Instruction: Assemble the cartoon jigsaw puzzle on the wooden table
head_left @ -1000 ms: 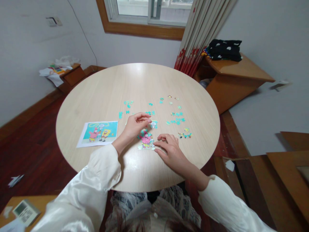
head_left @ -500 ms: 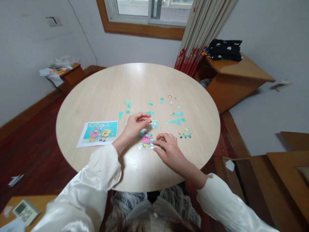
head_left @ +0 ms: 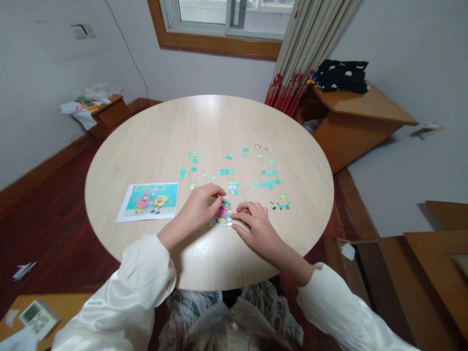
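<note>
My left hand [head_left: 204, 206] is closed in a pinch over the top of a joined jigsaw section [head_left: 221, 217] with a pink starfish figure. A small puzzle piece, mostly hidden, seems to be between its fingertips. My right hand [head_left: 255, 222] rests on the table at that section's right edge, thumb and fingers apart, steadying nothing that I can make out inside them. Just above lies a small joined section with a pale blue-green face [head_left: 233, 188]. A printed reference picture [head_left: 149, 201] lies left of my left hand.
Loose teal puzzle pieces [head_left: 227, 171] lie beyond my hands. Right of them are a teal cluster [head_left: 268, 184] and a yellow-brown cluster [head_left: 281, 205]. All rest on a round wooden table [head_left: 146, 136]. A wooden cabinet [head_left: 360, 122] stands behind at the right.
My left hand has moved nearer to me, from beside the face section to the top of the starfish section, uncovering several pale pieces. My right hand has stayed in place.
</note>
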`<action>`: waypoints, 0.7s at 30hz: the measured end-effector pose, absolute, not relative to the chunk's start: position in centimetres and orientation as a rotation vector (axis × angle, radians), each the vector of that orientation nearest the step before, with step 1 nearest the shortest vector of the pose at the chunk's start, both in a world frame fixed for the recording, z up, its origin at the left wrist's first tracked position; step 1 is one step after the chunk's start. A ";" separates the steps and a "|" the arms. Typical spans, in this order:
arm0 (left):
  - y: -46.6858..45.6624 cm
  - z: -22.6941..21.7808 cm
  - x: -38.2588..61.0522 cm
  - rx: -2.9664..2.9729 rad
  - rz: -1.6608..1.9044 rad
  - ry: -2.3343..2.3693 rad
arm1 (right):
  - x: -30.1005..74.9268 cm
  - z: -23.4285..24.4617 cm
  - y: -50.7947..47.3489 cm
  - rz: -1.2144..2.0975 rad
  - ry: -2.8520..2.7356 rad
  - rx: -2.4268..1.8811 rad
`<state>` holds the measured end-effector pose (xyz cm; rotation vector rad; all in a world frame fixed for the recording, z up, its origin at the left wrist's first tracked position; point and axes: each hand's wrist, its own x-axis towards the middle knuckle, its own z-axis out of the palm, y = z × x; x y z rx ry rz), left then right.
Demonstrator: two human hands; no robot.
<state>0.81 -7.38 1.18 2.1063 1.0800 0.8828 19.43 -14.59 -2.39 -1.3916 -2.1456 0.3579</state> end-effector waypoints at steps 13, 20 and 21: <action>-13.6 -1.1 -1.6 2.687 0.648 0.784 | 19.5 -2.4 -15.0 0.272 -2.114 -1.360; -14.3 -1.4 -1.5 2.679 0.616 0.809 | 19.3 -2.6 -15.4 0.137 -2.217 -1.329; -14.4 -1.4 -1.4 2.681 0.610 0.817 | 19.2 -2.5 -15.5 0.118 -2.226 -1.329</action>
